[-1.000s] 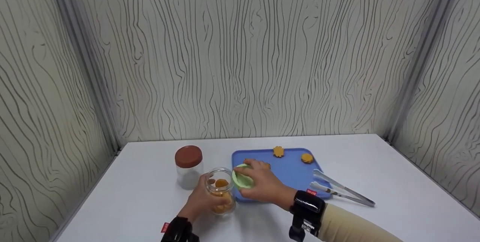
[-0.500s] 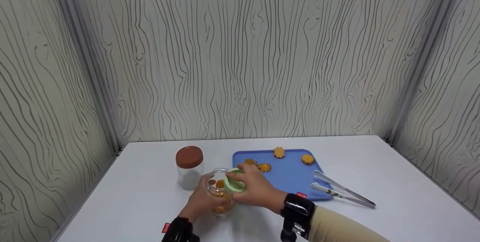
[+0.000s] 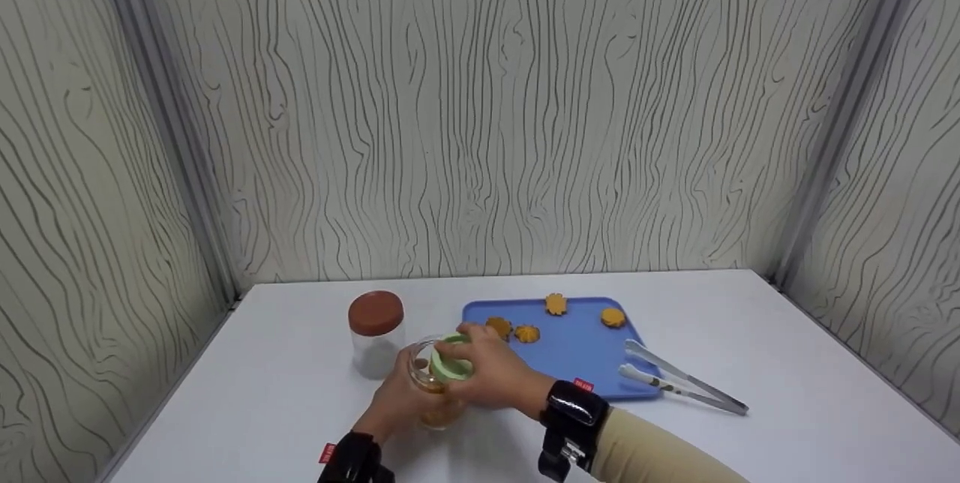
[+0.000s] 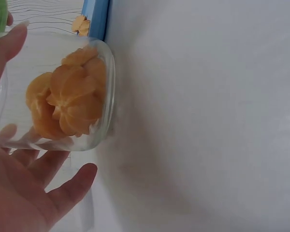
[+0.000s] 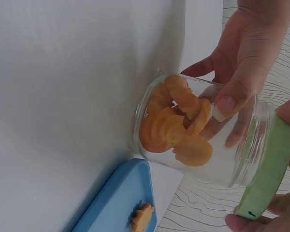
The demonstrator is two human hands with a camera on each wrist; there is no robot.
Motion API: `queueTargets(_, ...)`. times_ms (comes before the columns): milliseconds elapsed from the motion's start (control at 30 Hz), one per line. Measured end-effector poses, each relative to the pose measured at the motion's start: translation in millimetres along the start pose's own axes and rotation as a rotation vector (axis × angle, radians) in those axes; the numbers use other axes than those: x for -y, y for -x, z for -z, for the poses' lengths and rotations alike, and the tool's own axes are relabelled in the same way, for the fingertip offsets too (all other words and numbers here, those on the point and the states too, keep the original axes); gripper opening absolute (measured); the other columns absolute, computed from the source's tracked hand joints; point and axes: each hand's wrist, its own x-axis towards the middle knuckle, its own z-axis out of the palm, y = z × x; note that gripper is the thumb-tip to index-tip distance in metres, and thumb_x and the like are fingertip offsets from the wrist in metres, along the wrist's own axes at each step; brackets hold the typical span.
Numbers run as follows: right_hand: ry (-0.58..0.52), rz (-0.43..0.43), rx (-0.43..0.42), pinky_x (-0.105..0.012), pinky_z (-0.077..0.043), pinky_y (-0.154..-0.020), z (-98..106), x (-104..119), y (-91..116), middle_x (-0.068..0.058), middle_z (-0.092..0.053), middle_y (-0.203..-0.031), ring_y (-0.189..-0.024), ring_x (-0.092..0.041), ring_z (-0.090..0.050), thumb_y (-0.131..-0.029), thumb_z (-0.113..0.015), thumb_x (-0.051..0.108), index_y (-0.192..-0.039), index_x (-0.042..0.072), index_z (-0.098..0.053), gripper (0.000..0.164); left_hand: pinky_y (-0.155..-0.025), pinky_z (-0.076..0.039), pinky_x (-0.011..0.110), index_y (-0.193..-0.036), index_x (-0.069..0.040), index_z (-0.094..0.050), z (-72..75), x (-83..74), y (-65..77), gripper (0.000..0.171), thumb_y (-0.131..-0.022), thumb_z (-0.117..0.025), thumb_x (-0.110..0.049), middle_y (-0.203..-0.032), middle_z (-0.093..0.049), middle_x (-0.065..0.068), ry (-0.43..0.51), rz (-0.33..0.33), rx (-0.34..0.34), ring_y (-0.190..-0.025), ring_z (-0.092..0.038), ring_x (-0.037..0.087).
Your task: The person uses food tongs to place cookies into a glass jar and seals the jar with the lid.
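Note:
A clear glass jar [image 5: 227, 164] holds several golden cookies [image 5: 164, 128] at its bottom. My left hand [image 3: 397, 397] grips the jar round its side, thumb and fingers on opposite sides in the left wrist view. With its fingers round the edge, my right hand [image 3: 487, 370] holds a green lid [image 5: 269, 166]. That lid is tilted over the jar's mouth, overlapping the rim on the right side in the head view. The jar stands on the white table beside the tray's near left corner.
A blue tray [image 3: 585, 355] bears several cookies, one of them a flower-shaped cookie [image 3: 556, 304]. Metal tongs [image 3: 709, 391] lean across the tray's right edge. Behind the left hand stands another jar [image 3: 377, 352] with a red-brown lid [image 3: 376, 312].
My right hand has moved left with the green lid, from beside the jar to over its mouth. The left hand keeps its grip on the jar. Cookies on the tray have come into fuller view.

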Motion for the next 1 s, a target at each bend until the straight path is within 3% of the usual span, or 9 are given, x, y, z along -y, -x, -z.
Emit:
queueTargets(267, -0.002, -0.041, 0.023, -0.048, -0.046, -0.094, 1, 7, -5, -0.018, -0.039, -0.146, -0.129, -0.037, -0.04, -0.075, -0.074, 0.026, -0.136, 0.019, -0.058, 0.063, -0.104, -0.035, 0.058, -0.146, -0.002, -0.026, 1.0, -0.4, -3.5, 0.107, -0.064, -0.089, -0.027, -0.139, -0.044, 0.024, 0.011, 0.032, 0.008, -0.125, -0.045, 0.039)
queueTargets(400, 0.027, -0.022, 0.026, -0.046, -0.047, -0.094, 0, 10, -9, -0.019, -0.041, -0.144, -0.126, -0.036, -0.043, -0.076, -0.075, 0.029, -0.136, 0.02, -0.059, 0.062, -0.106, -0.032, 0.058, -0.146, 0.0, -0.024, -0.1, -0.4, -4.9, 0.109, -0.062, -0.089, -0.022, -0.142, -0.041, 0.024, 0.014, 0.021, 0.008, -0.127, -0.043, 0.039)
queueTargets(733, 0.093, 0.026, 0.006, -0.046, -0.047, -0.094, -3, 10, -15, -0.021, -0.044, -0.14, -0.123, -0.037, -0.047, -0.078, -0.074, 0.029, -0.134, 0.02, -0.06, 0.059, -0.105, -0.035, 0.056, -0.145, 0.005, -0.022, -2.9, -2.2, -2.2, 0.107, -0.069, -0.086, -0.032, -0.14, -0.041, 0.025, -0.065, -0.013, -0.001, -0.127, -0.044, 0.039)
queueTargets(1000, 0.108, 0.03, 0.0, -0.04, -0.049, -0.09, -5, 12, -20, -0.019, -0.047, -0.138, -0.116, -0.033, -0.052, -0.077, -0.075, 0.03, -0.133, 0.021, -0.061, 0.059, -0.105, -0.035, 0.056, -0.144, 0.006, -0.023, -0.3, 0.7, -2.2, 0.102, -0.073, -0.082, -0.037, -0.139, -0.042, 0.026, -0.065, -0.026, -0.003, -0.125, -0.045, 0.037)
